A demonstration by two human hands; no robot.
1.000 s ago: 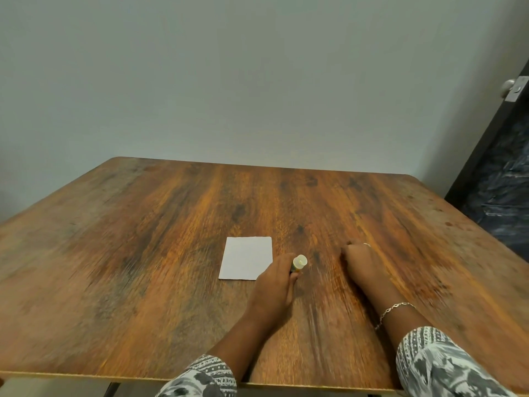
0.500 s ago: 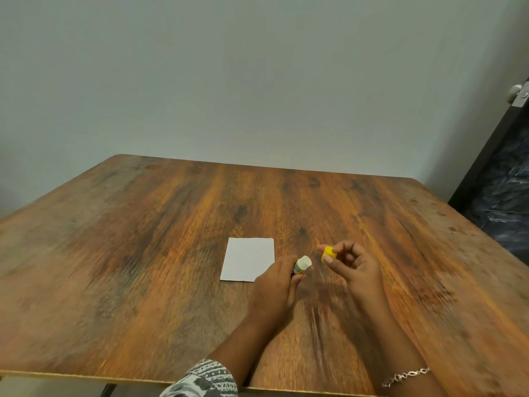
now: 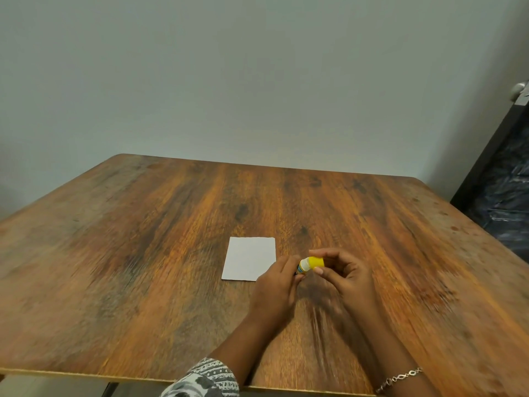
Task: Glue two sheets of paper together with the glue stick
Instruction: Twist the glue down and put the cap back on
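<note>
- The glue stick [image 3: 304,266] is held just above the surface [image 3: 143,253], near its middle and just right of the paper's near right corner. It tilts so that its yellow cap [image 3: 316,262] points right. A white neck shows between label and cap, and I cannot tell whether the cap is fully seated.
- The left grip [image 3: 276,290] is curled round the barrel. The right grip [image 3: 347,277] pinches the cap between thumb and fingertips. Both holds are on small, smooth plastic, so a sharp tug or push could send the cap rolling across the surface or let the barrel slip.
- A cap driven on crooked, or over glue wound out too far, would likely crush the glue or smear the neck.
- The paper [image 3: 250,257] lies flat, with the left grip hiding its near right corner. It is light, and a brush from that hand could slide it or lift the corner.
- Only one white rectangle shows, so I cannot tell whether a second sheet lies under it. If one does, a nudge could shift the two out of line.
- Sticky fingers could mark the wood.
</note>
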